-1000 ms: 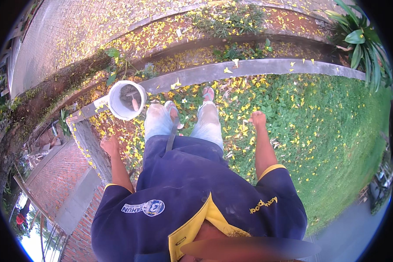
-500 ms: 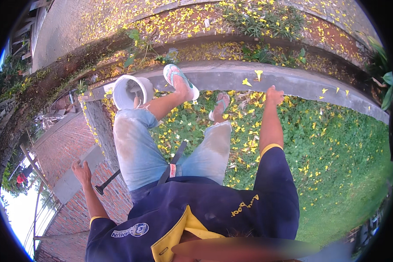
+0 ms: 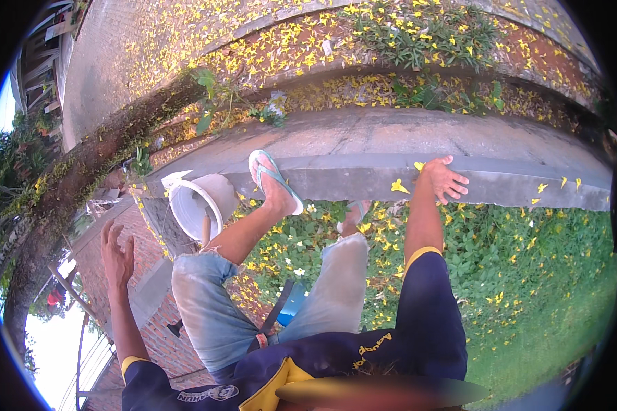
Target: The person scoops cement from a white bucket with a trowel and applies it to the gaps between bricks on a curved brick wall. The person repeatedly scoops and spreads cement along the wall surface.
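My right hand (image 3: 443,181) rests against the grey wall ledge (image 3: 349,171), its fingers spread and nothing in them. Beside it on the ledge lie yellow blossoms (image 3: 399,186). Out at the left, my left hand (image 3: 118,257) is held in the air, empty, its fingers apart. Between that hand and my raised knee, a white bucket (image 3: 230,192) is tilted by the ledge. A wooden handle (image 3: 206,229) shows at its mouth; what the handle belongs to is hidden.
One flip-flop (image 3: 279,179) is planted on the ledge; my other foot (image 3: 354,215) stands lower, among green plants (image 3: 487,240). A mossy tree trunk (image 3: 103,147) slants across the left. Behind my left arm is a brick wall (image 3: 92,257). A blue object (image 3: 293,303) shows near my belt.
My left hand has risen and reached farther forward. On the ledge, my right hand has gone from bunched to spread fingers. My body leans nearer the wall, and the view has shifted.
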Demonstrator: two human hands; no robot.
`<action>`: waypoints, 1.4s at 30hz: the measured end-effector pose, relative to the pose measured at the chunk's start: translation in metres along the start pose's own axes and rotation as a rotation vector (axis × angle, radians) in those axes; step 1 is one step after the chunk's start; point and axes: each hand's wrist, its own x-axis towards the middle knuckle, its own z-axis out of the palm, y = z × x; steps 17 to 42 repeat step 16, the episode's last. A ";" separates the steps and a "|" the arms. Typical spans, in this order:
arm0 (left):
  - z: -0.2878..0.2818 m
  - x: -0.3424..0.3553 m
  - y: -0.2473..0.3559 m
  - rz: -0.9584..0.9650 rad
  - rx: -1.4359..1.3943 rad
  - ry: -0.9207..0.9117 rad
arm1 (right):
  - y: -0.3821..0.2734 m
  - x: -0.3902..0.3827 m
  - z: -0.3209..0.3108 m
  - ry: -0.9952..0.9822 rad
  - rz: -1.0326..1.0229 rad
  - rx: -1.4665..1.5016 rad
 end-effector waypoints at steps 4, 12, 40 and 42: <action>0.013 0.116 0.082 0.368 0.162 -0.018 | -0.003 0.007 0.012 0.059 0.023 -0.072; -0.013 0.242 0.204 0.643 0.138 -0.152 | -0.004 0.007 0.016 0.061 0.009 -0.110; -0.026 0.257 0.218 0.641 0.178 -0.197 | -0.005 0.009 0.016 0.049 0.015 -0.127; -0.026 0.257 0.218 0.641 0.178 -0.197 | -0.005 0.009 0.016 0.049 0.015 -0.127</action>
